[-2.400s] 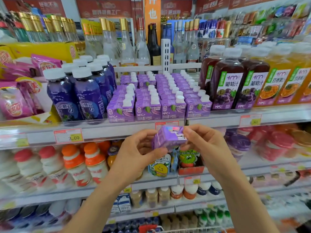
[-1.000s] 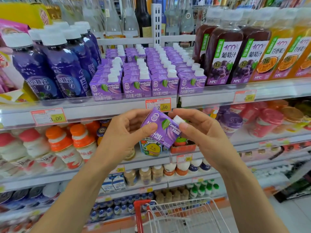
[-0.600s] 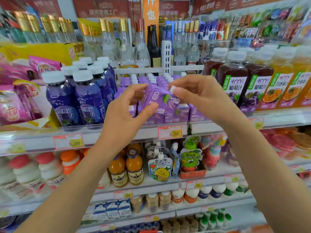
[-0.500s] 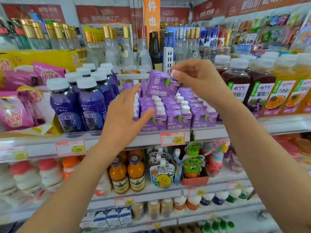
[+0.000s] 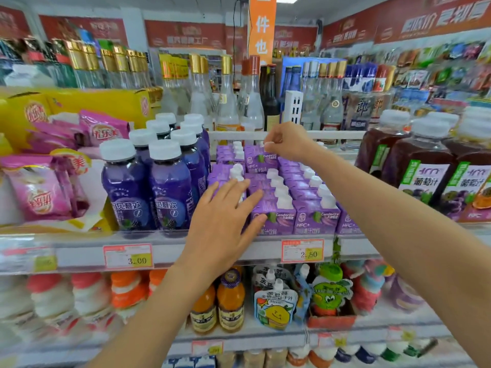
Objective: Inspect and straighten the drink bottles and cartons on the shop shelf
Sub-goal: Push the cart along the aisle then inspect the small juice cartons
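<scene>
Rows of small purple juice cartons point(image 5: 316, 216) with white caps fill the middle of the shelf point(image 5: 239, 251). My right hand point(image 5: 288, 140) pinches the white cap of one purple carton point(image 5: 259, 162) and holds it upright over the back of the rows. My left hand point(image 5: 225, 221) lies flat with straight fingers on the front cartons of the left rows, thumb against a carton's face. The front left cartons are hidden under that hand.
Purple bottles point(image 5: 170, 187) with white caps stand left of the cartons. Dark grape juice bottles point(image 5: 422, 173) stand to the right. Glass spirit bottles point(image 5: 225, 102) line the back. Price tags point(image 5: 303, 251) hang on the shelf edge. Lower shelves hold orange bottles point(image 5: 229, 301) and pouches.
My right hand carried the carton from below the shelf edge up to the back of the rows. My left hand let go of it and moved onto the front cartons.
</scene>
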